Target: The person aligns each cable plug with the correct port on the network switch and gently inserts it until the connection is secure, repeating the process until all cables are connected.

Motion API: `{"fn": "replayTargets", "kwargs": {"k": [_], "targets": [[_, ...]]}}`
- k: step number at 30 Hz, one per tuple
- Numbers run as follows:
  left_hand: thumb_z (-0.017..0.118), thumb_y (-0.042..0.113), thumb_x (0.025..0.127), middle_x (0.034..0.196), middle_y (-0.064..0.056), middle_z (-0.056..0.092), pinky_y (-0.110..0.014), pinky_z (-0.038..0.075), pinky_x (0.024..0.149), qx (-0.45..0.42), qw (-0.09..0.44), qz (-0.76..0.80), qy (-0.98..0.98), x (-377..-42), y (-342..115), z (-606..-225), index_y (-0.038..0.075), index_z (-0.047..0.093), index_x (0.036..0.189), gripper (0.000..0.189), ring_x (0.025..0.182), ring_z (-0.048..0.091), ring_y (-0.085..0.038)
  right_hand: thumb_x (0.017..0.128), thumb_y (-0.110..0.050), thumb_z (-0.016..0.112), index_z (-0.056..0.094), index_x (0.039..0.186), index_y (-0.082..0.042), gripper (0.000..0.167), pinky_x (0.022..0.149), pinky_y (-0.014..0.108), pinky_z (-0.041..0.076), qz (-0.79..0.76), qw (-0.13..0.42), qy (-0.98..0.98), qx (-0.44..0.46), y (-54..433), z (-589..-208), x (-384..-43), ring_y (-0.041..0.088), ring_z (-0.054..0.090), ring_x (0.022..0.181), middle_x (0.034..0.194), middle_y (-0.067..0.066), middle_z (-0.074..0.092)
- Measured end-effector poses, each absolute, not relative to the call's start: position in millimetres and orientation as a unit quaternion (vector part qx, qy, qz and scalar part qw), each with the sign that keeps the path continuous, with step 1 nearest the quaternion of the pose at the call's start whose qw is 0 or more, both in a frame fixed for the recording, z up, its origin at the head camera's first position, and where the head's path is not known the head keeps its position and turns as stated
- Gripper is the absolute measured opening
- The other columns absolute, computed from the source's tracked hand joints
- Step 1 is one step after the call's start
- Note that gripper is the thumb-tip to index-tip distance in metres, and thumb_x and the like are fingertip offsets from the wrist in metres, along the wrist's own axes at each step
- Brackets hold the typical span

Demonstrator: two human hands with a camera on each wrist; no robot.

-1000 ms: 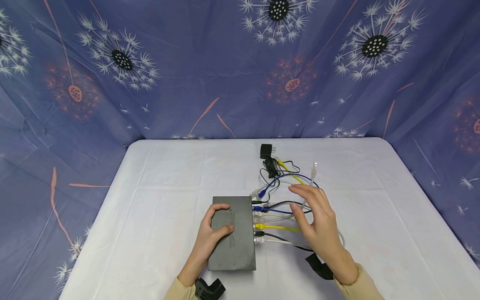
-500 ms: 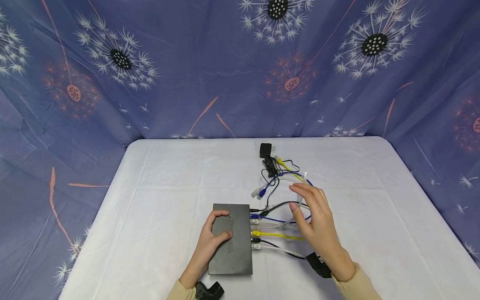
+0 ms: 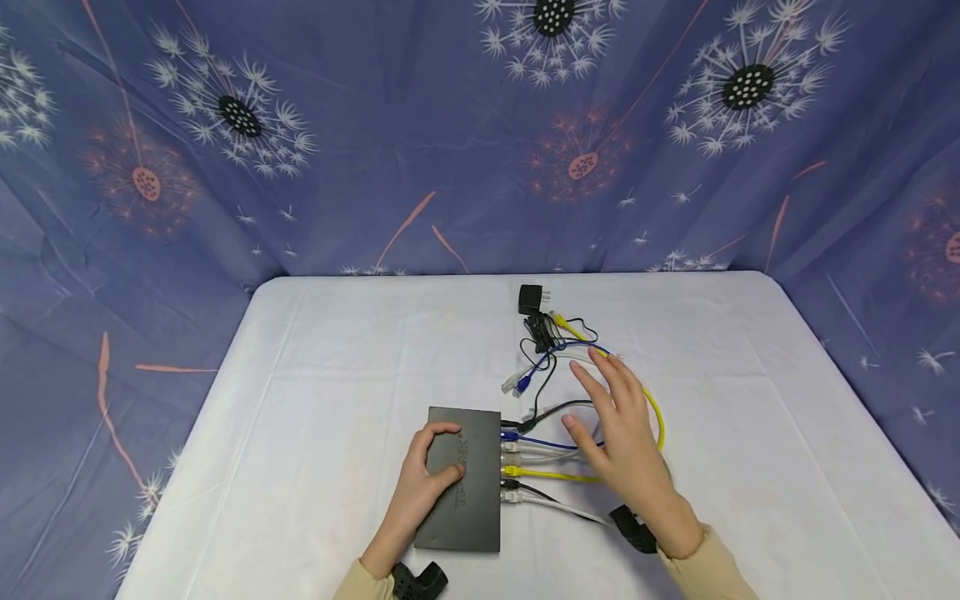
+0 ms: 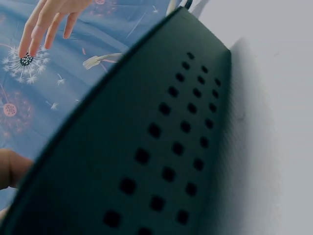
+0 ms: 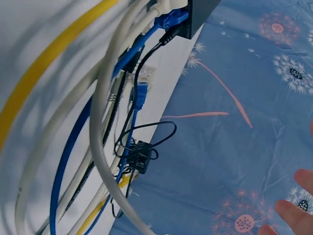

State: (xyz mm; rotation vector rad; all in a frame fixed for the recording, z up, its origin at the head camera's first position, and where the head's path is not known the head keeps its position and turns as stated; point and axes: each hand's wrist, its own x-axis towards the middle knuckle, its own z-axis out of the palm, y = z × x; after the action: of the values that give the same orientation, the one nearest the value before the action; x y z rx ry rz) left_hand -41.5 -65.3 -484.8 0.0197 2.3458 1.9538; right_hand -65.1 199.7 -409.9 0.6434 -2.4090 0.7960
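A dark grey network switch [image 3: 468, 517] lies on the white-covered table, with several network cables and a black power lead plugged into its right side. My left hand [image 3: 416, 483] grips its left side, thumb and a finger over the top. The left wrist view shows its vented side [image 4: 166, 122] close up. Over the cables, my right hand [image 3: 630, 446] is spread with fingers apart, holding nothing visible. Near it run a yellow cable [image 3: 551, 476], a blue cable [image 3: 555, 442] and a white cable [image 3: 558, 506]. A grey cable [image 5: 100, 122] arcs through the right wrist view.
Behind the switch lie a black power adapter [image 3: 530, 299] and its bundled cord [image 3: 542, 333]. A loose blue plug [image 3: 522, 386] sits beside a clear plug [image 3: 510, 385]. The patterned blue curtain [image 3: 390, 167] hangs beyond the table [image 3: 337, 358].
The switch and its plugs have shifted towards me with my left hand. My right fingers have spread wider, and the upright clear plug beside them no longer shows in the head view.
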Motion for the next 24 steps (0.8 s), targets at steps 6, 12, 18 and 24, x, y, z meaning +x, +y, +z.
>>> {"fn": "replayTargets", "kwargs": {"k": [6,12,18,24], "targets": [[0.069,0.001,0.073,0.126,-0.011,0.047,-0.046,0.034,0.086,0.008,0.014,0.61,0.792,-40,-64,-485,0.016,0.059,0.121,0.051,0.107,0.046,-0.027,0.099,-0.052,0.04,0.041,0.145,-0.009,0.063,0.104,0.062,0.016,0.279,0.241,-0.9,0.233,200,-415,-64,0.038,0.019,0.139,0.152,0.017,0.027],[0.069,0.002,0.072,0.13,-0.015,0.043,-0.049,0.032,0.087,0.008,-0.009,0.584,0.811,-37,-64,-483,0.014,0.059,0.122,0.052,0.115,0.038,-0.03,0.099,-0.052,0.04,0.04,0.146,-0.01,0.063,0.107,0.059,0.012,0.275,0.239,-0.901,0.235,198,-418,-63,0.039,0.017,0.139,0.152,0.019,0.027],[0.067,0.003,0.076,0.134,-0.019,0.038,-0.049,0.033,0.082,0.013,-0.02,0.554,0.832,-32,-63,-480,0.013,0.058,0.123,0.049,0.113,0.028,-0.032,0.099,-0.051,0.04,0.041,0.145,-0.009,0.063,0.109,0.055,0.008,0.264,0.24,-0.902,0.244,197,-420,-64,0.04,0.016,0.14,0.154,0.016,0.024],[0.063,0.003,0.082,0.139,-0.023,0.032,-0.061,0.033,0.087,0.038,-0.034,0.551,0.833,-34,-65,-471,0.009,0.054,0.128,0.047,0.122,0.028,-0.039,0.099,-0.052,0.039,0.039,0.146,-0.01,0.064,0.11,0.056,0.005,0.258,0.221,-0.911,0.233,196,-421,-63,0.037,0.012,0.142,0.156,0.013,0.02]]}}
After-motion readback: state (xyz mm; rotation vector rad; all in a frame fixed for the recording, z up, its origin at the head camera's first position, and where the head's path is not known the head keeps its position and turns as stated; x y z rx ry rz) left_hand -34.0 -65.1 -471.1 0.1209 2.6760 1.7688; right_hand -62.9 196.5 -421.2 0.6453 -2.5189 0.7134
